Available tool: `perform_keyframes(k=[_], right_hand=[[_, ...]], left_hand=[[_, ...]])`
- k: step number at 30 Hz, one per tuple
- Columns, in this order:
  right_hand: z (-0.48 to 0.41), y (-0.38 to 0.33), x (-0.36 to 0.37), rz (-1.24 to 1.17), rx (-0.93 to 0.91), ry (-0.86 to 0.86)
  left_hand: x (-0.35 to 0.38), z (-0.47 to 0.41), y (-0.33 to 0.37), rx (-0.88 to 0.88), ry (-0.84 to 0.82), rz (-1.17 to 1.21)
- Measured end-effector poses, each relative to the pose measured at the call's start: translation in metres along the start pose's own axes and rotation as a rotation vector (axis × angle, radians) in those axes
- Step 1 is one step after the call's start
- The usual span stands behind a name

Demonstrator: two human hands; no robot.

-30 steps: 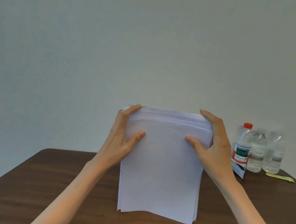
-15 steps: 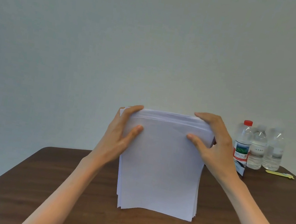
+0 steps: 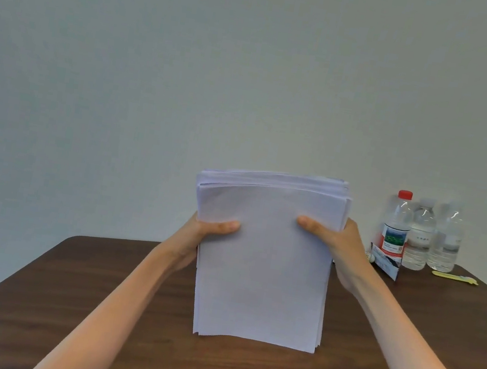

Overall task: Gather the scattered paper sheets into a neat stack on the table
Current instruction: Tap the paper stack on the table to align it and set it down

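A thick stack of white paper sheets stands upright on its lower edge on the dark wooden table, in the middle of the view. My left hand grips its left side with the thumb across the front. My right hand grips the right side the same way. The top edges of the sheets are slightly uneven and fan backwards. My fingers behind the stack are hidden.
Three clear water bottles stand at the table's back right, one with a red cap. A small folded card leans before them and a yellow pen-like object lies to their right. A plain wall is behind.
Both hands have slid down from the stack's top corners to its sides at mid-height. The top edge now stands free above my hands.
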State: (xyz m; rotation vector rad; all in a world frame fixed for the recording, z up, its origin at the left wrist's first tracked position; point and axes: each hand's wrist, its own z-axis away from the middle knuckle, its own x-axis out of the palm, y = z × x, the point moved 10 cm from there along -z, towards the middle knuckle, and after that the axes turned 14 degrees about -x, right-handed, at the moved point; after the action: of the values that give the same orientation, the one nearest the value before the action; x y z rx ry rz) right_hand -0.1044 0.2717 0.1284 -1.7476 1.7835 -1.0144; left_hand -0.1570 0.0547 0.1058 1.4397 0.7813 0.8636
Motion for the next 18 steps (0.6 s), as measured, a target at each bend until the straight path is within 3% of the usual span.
perform_keyframes(k=[2, 4, 7, 9, 13, 15, 18], right_hand=[[-0.009, -0.017, -0.010, 0.155, -0.123, 0.058], [-0.014, -0.055, -0.011, 0.481, -0.360, 0.092], [-0.007, -0.099, 0.043, 1.115, -0.815, -0.178], [-0.006, -0.093, 0.071, 1.358, -0.836, -0.395], [-0.008, -0.097, 0.080, 1.429, -0.820, -0.352], [-0.008, -0.088, 0.090, 1.419, -0.759, -0.437], [-0.004, -0.091, 0.097, 1.400, -0.811, -0.384]], left_hand=[[-0.001, 0.000, 0.001, 0.008, -0.009, 0.000], [0.000, 0.000, -0.002, -0.007, -0.012, -0.003], [0.003, 0.000, 0.000, -0.019, -0.020, -0.014], [0.003, 0.001, 0.001, -0.019, -0.023, -0.015], [0.004, 0.001, 0.000, -0.040, -0.022, 0.000], [0.004, 0.001, 0.000, -0.029, -0.031, 0.020], [0.005, 0.002, -0.002, -0.036, -0.039, 0.047]])
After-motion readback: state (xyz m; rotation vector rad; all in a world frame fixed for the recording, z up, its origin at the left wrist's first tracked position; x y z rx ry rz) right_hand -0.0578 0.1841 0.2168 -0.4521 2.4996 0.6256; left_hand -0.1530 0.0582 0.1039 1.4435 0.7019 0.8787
